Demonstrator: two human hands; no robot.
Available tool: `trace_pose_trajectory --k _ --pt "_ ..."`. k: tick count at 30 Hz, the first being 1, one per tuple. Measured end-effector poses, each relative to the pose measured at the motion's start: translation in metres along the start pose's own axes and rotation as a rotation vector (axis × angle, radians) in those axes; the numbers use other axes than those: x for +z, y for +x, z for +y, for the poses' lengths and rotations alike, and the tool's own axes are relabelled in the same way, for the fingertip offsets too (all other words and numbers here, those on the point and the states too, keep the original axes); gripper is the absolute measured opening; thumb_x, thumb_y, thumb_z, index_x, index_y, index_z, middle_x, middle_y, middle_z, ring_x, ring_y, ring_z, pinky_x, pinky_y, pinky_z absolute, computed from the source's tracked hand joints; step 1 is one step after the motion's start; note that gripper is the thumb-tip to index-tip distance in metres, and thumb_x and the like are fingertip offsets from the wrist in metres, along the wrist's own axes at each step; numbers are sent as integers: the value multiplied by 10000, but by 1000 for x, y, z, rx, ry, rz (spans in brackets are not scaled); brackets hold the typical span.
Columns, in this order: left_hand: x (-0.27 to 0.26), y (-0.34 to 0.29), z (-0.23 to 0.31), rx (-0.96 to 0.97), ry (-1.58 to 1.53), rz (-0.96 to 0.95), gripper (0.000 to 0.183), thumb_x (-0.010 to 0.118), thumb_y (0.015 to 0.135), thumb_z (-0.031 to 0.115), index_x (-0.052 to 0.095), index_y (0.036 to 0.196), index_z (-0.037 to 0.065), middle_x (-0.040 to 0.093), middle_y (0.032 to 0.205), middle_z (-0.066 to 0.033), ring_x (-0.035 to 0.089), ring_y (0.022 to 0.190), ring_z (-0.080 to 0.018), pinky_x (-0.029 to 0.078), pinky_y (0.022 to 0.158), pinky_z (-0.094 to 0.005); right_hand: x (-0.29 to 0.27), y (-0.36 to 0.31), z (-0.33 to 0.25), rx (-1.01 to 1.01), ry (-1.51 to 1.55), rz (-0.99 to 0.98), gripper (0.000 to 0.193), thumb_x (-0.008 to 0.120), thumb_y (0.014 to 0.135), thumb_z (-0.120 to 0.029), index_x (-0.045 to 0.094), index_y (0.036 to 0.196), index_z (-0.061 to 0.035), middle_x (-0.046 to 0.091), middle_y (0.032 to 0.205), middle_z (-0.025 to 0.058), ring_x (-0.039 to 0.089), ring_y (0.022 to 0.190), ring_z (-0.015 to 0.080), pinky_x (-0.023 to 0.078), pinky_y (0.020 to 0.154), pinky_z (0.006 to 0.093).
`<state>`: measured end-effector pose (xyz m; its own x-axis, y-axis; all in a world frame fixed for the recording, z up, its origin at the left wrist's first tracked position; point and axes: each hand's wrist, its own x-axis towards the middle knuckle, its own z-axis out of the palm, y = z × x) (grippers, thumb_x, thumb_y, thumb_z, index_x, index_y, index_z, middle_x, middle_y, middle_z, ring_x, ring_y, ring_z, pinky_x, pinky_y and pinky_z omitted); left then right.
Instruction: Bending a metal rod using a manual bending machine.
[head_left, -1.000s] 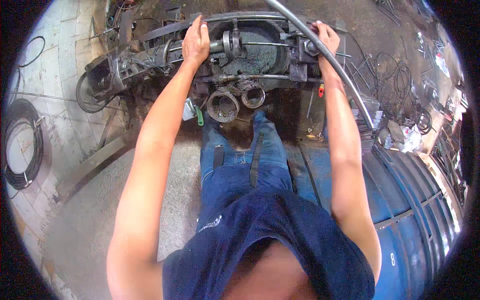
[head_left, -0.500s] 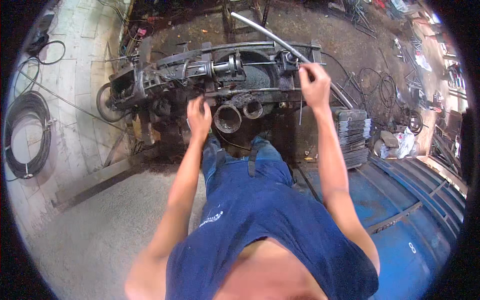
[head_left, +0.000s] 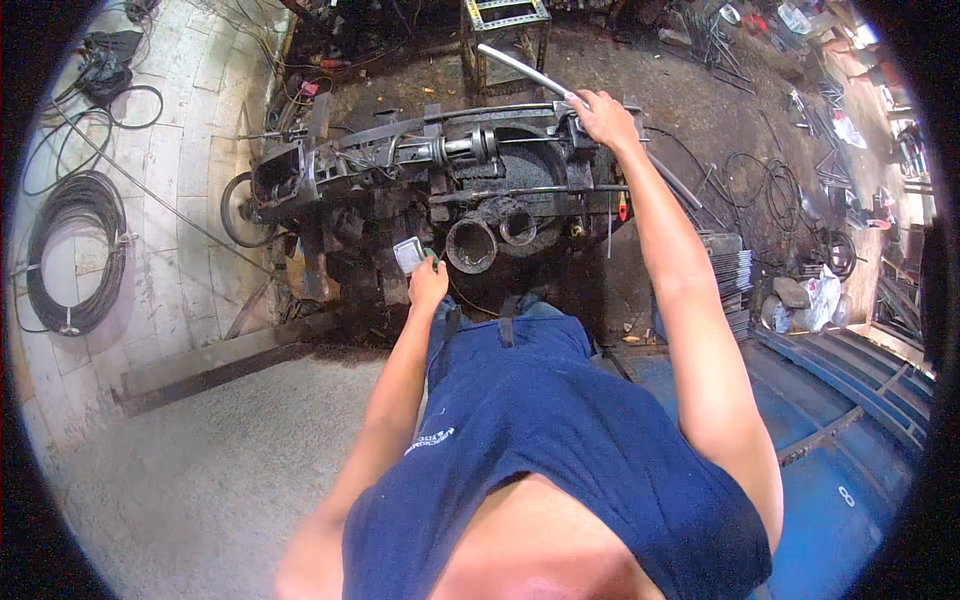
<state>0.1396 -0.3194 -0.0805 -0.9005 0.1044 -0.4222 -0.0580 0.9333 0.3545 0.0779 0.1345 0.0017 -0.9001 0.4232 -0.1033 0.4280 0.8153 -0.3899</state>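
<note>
My left hand [head_left: 428, 282] is closed around a small flat rectangular object [head_left: 408, 255], light grey with a green part by my fingers; its exact kind I cannot make out. It is held in front of the dark, greasy machine [head_left: 400, 150], left of a round pipe opening [head_left: 471, 245]. At the machine's far right, my right hand [head_left: 608, 118] wraps over a long silver metal pipe [head_left: 515, 65] lying slantwise across the frame. My fingers hide part of the pipe and the block under it.
Coiled black cable [head_left: 75, 255] lies on pale tiles at left. A metal stand [head_left: 505, 25] is beyond the machine. At right are a stack of thin plates [head_left: 725, 270], loose cables [head_left: 765, 190] and a blue metal panel [head_left: 800, 480]. A red-handled item [head_left: 622, 208] hangs near the machine.
My left hand has drawn back toward me and now shows the grey rectangular object. My right hand has moved farther away and left, onto the pipe. The whole view has shifted slightly.
</note>
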Motion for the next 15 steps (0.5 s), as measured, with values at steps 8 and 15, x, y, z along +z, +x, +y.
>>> trace_pose_trajectory --k 8,15 --pt "5 -7 6 -3 -47 84 389 602 883 278 643 1185 37 681 1026 -238 657 969 -399 521 849 -473 -1 1 -8 18 30 -55 689 335 941 -662 598 1303 -138 588 1272 191 554 1187 380 444 996 491" --pt "17 1 -8 27 -30 111 409 606 881 304 645 1199 49 685 1020 -236 653 977 -410 516 864 -477 -6 -5 -11 56 39 -34 704 334 933 -674 633 1228 -109 598 1253 194 555 1185 371 442 993 485"
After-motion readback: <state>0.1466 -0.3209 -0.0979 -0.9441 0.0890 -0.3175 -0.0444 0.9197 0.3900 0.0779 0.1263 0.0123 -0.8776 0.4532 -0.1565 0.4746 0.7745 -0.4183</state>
